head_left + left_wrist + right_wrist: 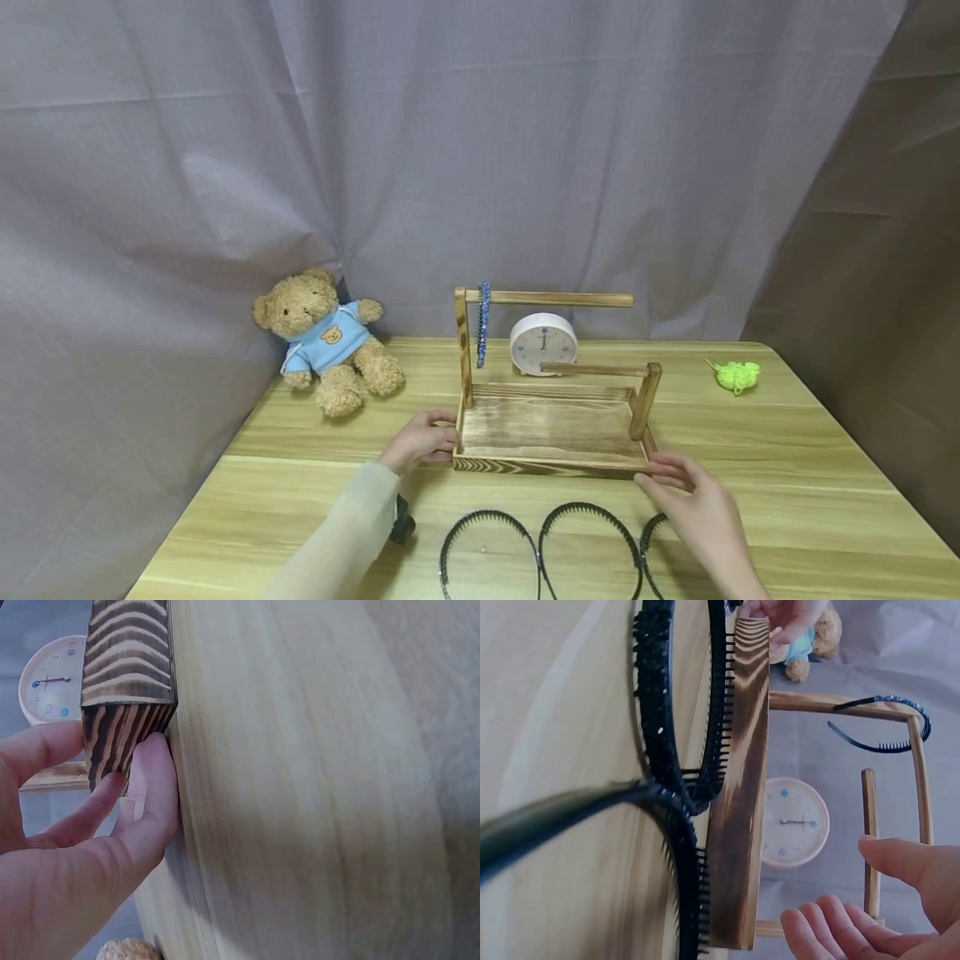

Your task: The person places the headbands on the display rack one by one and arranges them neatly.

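Brown wood with dark, striped grain makes up the tray stand (547, 467), which sits mid-tabletop (810, 500) and is flanked by both hands. From my remote seat I see the left hand (423, 437) at the stand's left end, fingers apart, their tips touching the end wall. I see the right hand (697, 500) at the front right corner, thumb spread wide from the fingers and nothing gripped between them — whether its fingertips touch the wood, I cannot tell.

Two bars stick out over the tray, one high and one low. A blue headband (483, 325) hangs from the upper bar (570, 298), near its left post; the lower bar (596, 369) carries nothing. Nearer to me lie three black headbands (487, 513) in a row, the rightmost partly behind the right hand.

Behind the stand I make out a white clock (543, 343). A teddy bear (326, 342) in a blue top leans at the back left — bright green yarn (737, 377) lies at the back right.
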### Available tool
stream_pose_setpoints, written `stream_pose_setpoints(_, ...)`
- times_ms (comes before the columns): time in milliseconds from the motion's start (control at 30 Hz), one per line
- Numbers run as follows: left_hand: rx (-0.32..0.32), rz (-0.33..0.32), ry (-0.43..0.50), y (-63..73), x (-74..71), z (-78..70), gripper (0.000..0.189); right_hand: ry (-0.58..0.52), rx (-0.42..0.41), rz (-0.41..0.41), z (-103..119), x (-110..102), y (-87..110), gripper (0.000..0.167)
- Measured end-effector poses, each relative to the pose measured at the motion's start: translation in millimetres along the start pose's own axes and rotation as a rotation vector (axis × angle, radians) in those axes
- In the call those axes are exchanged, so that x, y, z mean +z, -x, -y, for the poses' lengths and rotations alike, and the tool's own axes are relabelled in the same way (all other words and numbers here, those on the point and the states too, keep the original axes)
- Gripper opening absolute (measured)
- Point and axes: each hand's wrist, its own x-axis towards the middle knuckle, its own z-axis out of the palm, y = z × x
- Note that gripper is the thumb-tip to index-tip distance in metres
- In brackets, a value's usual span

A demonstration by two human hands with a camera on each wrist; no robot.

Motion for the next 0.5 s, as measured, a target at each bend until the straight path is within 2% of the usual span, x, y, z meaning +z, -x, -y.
stream_pose_setpoints(333,0.006,0.029,0.012,-3.2,-2.7,2.9,0.047,0.057,0.018,0.027,-21,-14,4.9,0.059)
stream_pose_setpoints(500,0.015,0.066,0.011,-3.3,-5.3,4.4,0.048,0.072,0.132,0.078,-32,-21,6.2,0.066)
